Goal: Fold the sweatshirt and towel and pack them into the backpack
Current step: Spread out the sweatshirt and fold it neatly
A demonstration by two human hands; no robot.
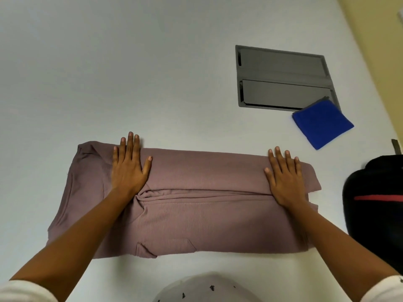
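A mauve sweatshirt [196, 214] lies across the white table [130, 73], folded into a long band with both long sides turned in to a seam along the middle. My left hand [128, 168] rests flat on its left part, fingers spread. At the right end, my right hand [285, 179] presses flat the same way. Neither hand grips the cloth. A blue towel [321, 124], folded into a square, sits at the far right of the table. The black backpack [375, 205] with a red stripe stands at the right edge, partly cut off.
A grey recessed cable panel [281, 79] with two lids is set into the table behind the towel, whose corner overlaps it. A yellowish floor [381, 40] shows beyond the table's right edge.
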